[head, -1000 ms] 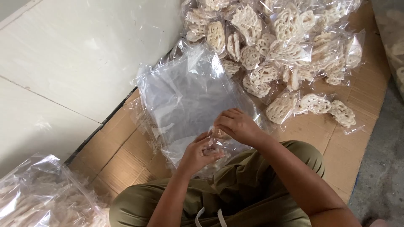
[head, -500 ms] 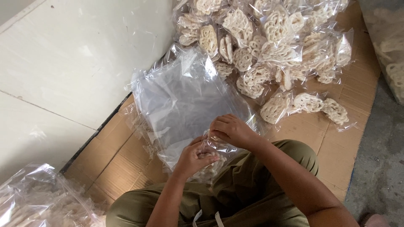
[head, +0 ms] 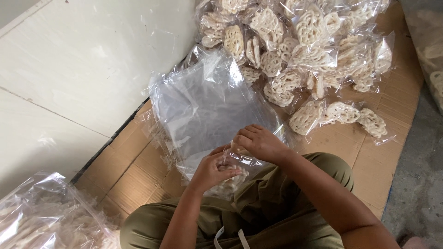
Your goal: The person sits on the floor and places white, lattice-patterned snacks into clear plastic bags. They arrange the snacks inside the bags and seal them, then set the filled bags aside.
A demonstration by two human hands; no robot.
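I take the stack of empty clear bags on the flattened cardboard as my landmark. At its near edge, over my lap, both hands are together on one small clear bag with pale lattice-shaped crackers inside. My left hand is closed around the body of that bag from below, fingers curled over the crackers. My right hand sits just above and to the right of it, fingertips pinched on the bag's open mouth; the two hands are touching or very nearly so, and I cannot tell which. The small bag rests against my olive-green trousers, overlapping the near edge of the stack.

Beyond the stack, on its far right side, lies a heap of filled cracker bags, spreading across the cardboard, with a few loose packets just right of the stack. To the left of the stack runs a white wall. Nearer than the stack on the left, a big clear sack is crumpled beside my knee.
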